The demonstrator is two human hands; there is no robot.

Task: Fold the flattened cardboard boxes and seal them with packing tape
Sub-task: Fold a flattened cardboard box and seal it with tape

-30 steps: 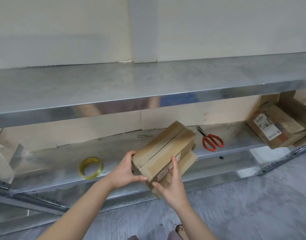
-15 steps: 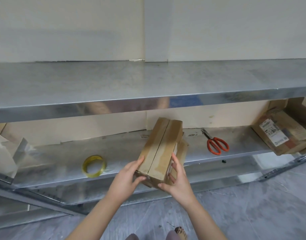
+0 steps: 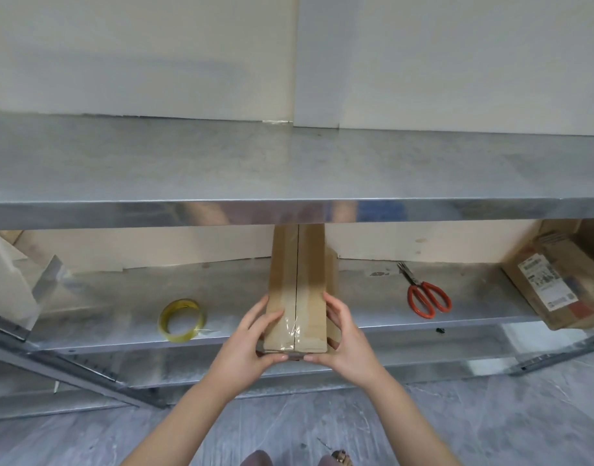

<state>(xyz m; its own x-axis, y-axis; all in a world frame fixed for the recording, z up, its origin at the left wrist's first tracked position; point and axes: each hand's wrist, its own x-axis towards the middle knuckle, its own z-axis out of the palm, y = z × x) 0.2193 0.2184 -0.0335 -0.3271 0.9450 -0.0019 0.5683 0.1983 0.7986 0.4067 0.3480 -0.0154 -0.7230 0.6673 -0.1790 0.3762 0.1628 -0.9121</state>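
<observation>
A long brown cardboard box [image 3: 297,280] with a taped centre seam points away from me over the lower metal shelf [image 3: 373,317]; its far end is hidden behind the upper shelf's edge. My left hand [image 3: 252,341] grips the box's near left corner, thumb on top. My right hand [image 3: 342,338] grips the near right corner the same way. A roll of yellowish packing tape [image 3: 181,319] lies on the shelf to the left of the box.
Red-handled scissors [image 3: 426,295] lie on the shelf right of the box. Labelled cardboard boxes [image 3: 554,280] sit at the far right. The upper metal shelf [image 3: 289,169] overhangs the work area. White board [image 3: 10,280] leans at left. Grey floor lies below.
The box has turned from a diagonal lie to straight away from me and slid further under the upper shelf. Both hands shifted to its near corners.
</observation>
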